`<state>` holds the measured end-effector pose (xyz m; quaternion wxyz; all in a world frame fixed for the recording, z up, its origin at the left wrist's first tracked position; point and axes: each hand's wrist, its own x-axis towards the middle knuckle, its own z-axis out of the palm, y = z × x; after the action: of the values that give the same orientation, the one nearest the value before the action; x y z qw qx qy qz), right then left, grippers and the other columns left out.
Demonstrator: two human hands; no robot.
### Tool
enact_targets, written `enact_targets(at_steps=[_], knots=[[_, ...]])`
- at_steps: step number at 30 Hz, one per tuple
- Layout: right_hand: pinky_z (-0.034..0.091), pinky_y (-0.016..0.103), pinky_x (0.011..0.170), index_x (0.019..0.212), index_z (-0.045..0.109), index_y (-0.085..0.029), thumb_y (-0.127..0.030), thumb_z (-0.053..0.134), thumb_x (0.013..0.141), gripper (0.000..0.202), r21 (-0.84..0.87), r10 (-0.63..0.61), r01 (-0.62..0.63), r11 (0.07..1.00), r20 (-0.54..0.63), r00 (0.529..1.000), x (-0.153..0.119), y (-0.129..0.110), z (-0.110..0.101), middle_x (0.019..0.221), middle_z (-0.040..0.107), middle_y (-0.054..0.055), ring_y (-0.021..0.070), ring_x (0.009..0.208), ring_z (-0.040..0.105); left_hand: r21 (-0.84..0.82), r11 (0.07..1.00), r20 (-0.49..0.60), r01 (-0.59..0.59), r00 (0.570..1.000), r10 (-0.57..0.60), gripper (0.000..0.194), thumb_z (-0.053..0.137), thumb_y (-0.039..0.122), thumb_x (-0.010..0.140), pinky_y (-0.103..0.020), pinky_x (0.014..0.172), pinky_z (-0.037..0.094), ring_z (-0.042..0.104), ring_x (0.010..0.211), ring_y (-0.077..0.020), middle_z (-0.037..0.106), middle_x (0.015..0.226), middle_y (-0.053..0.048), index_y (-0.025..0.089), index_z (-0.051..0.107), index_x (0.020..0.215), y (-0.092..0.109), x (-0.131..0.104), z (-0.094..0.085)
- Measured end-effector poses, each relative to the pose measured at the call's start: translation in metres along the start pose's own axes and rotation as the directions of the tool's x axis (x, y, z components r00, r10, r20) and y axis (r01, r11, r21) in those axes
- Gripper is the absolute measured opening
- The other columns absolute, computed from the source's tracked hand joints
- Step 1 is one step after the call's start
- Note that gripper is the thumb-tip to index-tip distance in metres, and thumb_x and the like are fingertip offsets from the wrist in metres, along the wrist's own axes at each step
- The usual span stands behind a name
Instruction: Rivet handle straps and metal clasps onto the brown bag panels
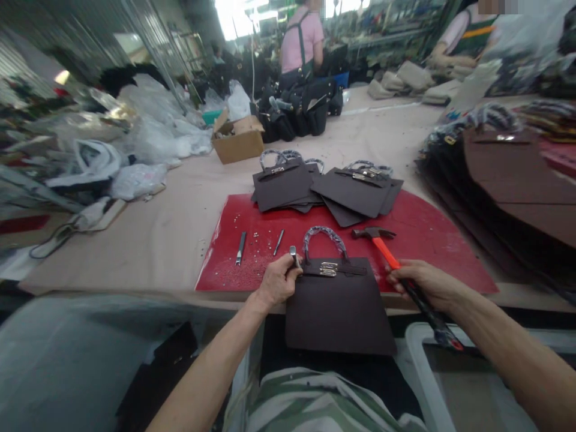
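My left hand (278,281) is closed around a short metal punch (293,252), held upright at the upper left corner of a dark brown bag panel (337,312). That panel has a plastic-wrapped handle (324,231) and a strap with metal clasps (328,269); its lower part hangs over the table edge. In my right hand (418,281) is a claw hammer (382,245) with an orange and black handle. Its head lies low over the red board, right of the bag handle. What the punch tip touches is hidden by my fingers.
A red board (432,240) carries a flat metal tool (242,247), a thin rod (279,242) and tiny studs. Stacked bag panels (288,186) lie behind; a larger pile (504,174) stands right. A cardboard box (238,144) and plastic bags (148,132) sit left. Two people work beyond.
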<state>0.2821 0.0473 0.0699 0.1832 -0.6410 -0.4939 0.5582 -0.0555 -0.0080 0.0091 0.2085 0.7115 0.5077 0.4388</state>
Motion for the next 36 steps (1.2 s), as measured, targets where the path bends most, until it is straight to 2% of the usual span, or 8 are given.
enact_targets(at_steps=[7,11,14,18,24,26,30,36], knots=[[0.028,0.022,0.04,0.073,0.039,-0.024,-0.052,0.05,0.087,0.033,0.043,-0.18,0.189,0.981,-0.163,0.97,-0.053,-0.042,0.023,0.057,0.039,-0.006,0.0083,0.041,0.033,-0.035,0.999,-0.004,0.028,1.0,-0.028,0.019,0.058,0.013,0.087,-0.034,0.091,0.056,0.071,0.096,-0.0209,0.073,0.101,-0.007,0.02,0.064,0.104,0.0,0.0,0.003],[0.03,0.025,0.046,0.073,0.043,-0.024,-0.058,0.045,0.092,0.039,-0.441,-0.696,0.556,0.704,-0.276,0.663,-0.091,-0.083,0.039,0.055,0.045,-0.004,0.0116,0.045,0.042,-0.019,0.999,0.004,0.029,1.0,-0.029,0.019,0.058,0.013,0.086,-0.033,0.09,0.056,0.07,0.095,-0.0206,0.073,0.1,-0.007,0.019,0.064,0.103,0.002,0.001,0.002],[0.022,0.029,0.047,0.073,0.042,-0.025,-0.046,0.039,0.096,0.031,-0.662,-0.838,0.603,0.446,-0.072,0.541,-0.098,-0.094,0.056,0.052,0.046,-0.003,0.0126,0.042,0.039,0.0,1.0,0.009,0.008,1.0,-0.008,0.017,0.058,0.013,0.086,-0.032,0.087,0.056,0.071,0.091,-0.0204,0.073,0.098,-0.007,0.019,0.064,0.1,0.004,0.003,0.002],[0.015,0.032,0.049,0.073,0.044,-0.024,-0.032,0.039,0.095,0.024,-0.777,-0.77,0.587,0.226,0.227,0.596,-0.099,-0.102,0.063,0.052,0.05,-0.001,0.0135,0.04,0.037,0.044,0.998,0.012,-0.032,0.999,0.032,0.015,0.058,0.012,0.085,-0.032,0.078,0.056,0.07,0.083,-0.0209,0.072,0.09,-0.006,0.019,0.064,0.096,0.005,0.004,0.003],[0.026,0.028,0.048,0.077,0.045,-0.026,-0.048,0.039,0.1,0.033,-0.679,-0.907,0.606,0.414,-0.248,0.341,-0.116,-0.126,0.055,0.052,0.046,-0.004,0.0131,0.042,0.041,-0.001,1.0,0.013,-0.012,1.0,0.012,0.018,0.057,0.011,0.085,-0.032,0.082,0.057,0.07,0.086,-0.0204,0.072,0.092,-0.006,0.02,0.064,0.099,0.007,0.004,0.0],[0.021,0.029,0.047,0.074,0.043,-0.026,-0.045,0.035,0.1,0.033,-0.735,-0.9,0.569,0.369,-0.13,0.416,-0.11,-0.117,0.058,0.05,0.048,-0.002,0.0136,0.04,0.04,0.001,1.0,0.019,-0.012,1.0,0.012,0.018,0.058,0.011,0.085,-0.032,0.083,0.057,0.07,0.087,-0.0206,0.072,0.094,-0.007,0.02,0.064,0.099,0.006,0.003,0.0],[0.013,0.031,0.051,0.079,0.049,-0.023,-0.037,0.04,0.096,0.023,-0.872,-0.595,0.416,0.257,0.196,0.779,-0.091,-0.084,0.055,0.054,0.056,0.002,0.0154,0.041,0.044,0.021,1.0,0.006,-0.007,1.0,0.007,0.012,0.058,0.013,0.085,-0.031,0.079,0.057,0.07,0.082,-0.0204,0.071,0.089,-0.006,0.019,0.064,0.094,0.003,0.001,0.002],[0.03,0.028,0.057,0.083,0.058,-0.021,-0.038,0.036,0.099,0.033,-0.798,-0.389,0.295,0.525,0.084,0.918,-0.051,-0.028,0.026,0.07,0.066,0.006,0.0196,0.063,0.061,-0.006,1.0,0.019,0.003,1.0,-0.003,0.016,0.056,0.013,0.088,-0.032,0.087,0.057,0.071,0.093,-0.0207,0.073,0.099,-0.008,0.019,0.062,0.102,0.001,-0.001,0.002]])
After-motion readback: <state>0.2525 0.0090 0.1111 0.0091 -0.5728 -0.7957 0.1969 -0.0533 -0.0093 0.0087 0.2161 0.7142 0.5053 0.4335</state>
